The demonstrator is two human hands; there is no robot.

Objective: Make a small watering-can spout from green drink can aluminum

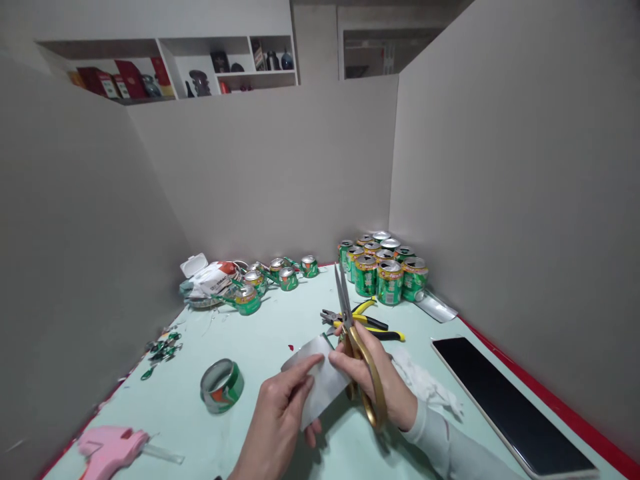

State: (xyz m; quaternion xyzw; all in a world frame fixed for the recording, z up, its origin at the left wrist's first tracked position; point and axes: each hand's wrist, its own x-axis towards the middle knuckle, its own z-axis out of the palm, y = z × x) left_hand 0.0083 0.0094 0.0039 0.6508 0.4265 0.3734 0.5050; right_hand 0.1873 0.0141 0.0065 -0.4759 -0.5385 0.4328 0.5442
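A pale, silvery sheet cut from a can (pixel 324 393) is held up in front of me. My left hand (pixel 283 407) grips its left side, with the index finger lying along its face. My right hand (pixel 375 370) holds gold-handled scissors (pixel 370 380), blades pointing up and away from the sheet. The right thumb and fingertips also touch the sheet's upper right corner. Behind my right hand lie pliers with yellow and black handles (pixel 370 321). A cut green can ring (pixel 222 387) stands to the left of my left hand.
Several green cans (pixel 390 283) crowd the back right corner. Small can-made pots (pixel 249 300) stand at the back left by a wipes pack (pixel 210 280). A pink glue gun (pixel 113 450) lies front left, a dark-screened tablet (pixel 510 403) at right. A white crumpled glove or cloth (pixel 425 383) is nearby.
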